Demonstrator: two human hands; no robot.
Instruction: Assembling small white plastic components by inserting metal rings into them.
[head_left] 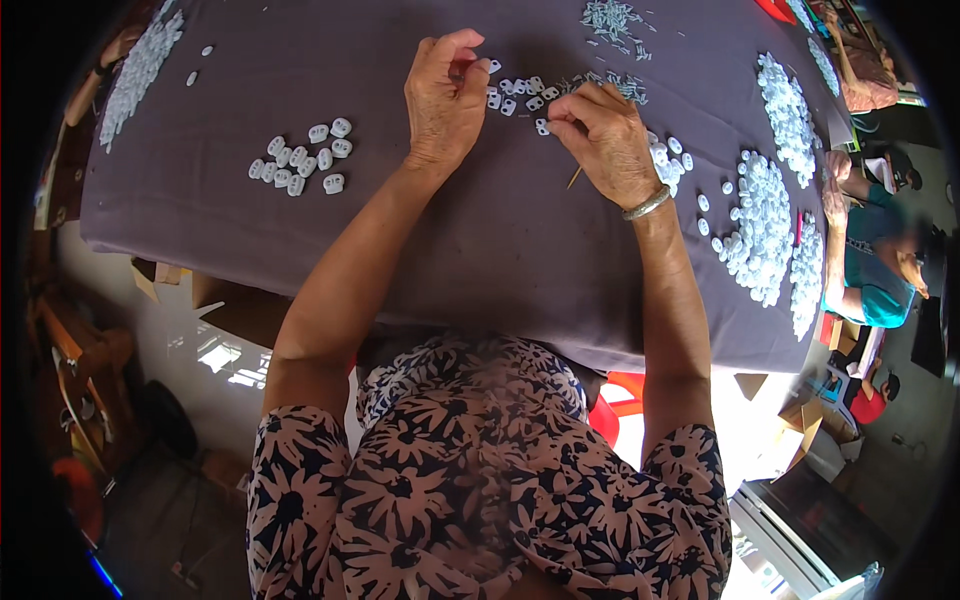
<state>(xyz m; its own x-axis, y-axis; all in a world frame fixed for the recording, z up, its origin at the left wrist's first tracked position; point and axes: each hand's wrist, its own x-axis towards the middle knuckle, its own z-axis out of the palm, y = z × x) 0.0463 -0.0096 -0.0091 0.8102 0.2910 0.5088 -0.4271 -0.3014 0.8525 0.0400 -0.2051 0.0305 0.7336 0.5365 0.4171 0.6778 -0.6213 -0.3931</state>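
My left hand [445,105] is over the table with its fingers curled in a closed grip. A small white plastic piece [494,66] shows right beside its fingertips; whether they hold it I cannot tell. My right hand [607,140], a silver bangle at its wrist, is closed with thumb and fingertips pressed together. A thin wooden stick [574,178] pokes out beneath its palm. Just by its fingertips is another white piece with dark holes [542,127]. Between the hands lies a cluster of such white two-holed pieces [520,87].
Grey cloth covers the table [500,240]. Several white pieces [300,157] lie to the left. White heaps [760,225] stand at the right, another [143,75] far left. Small metallic-looking bits [612,18] lie at the back. Other people [880,250] sit along the right side.
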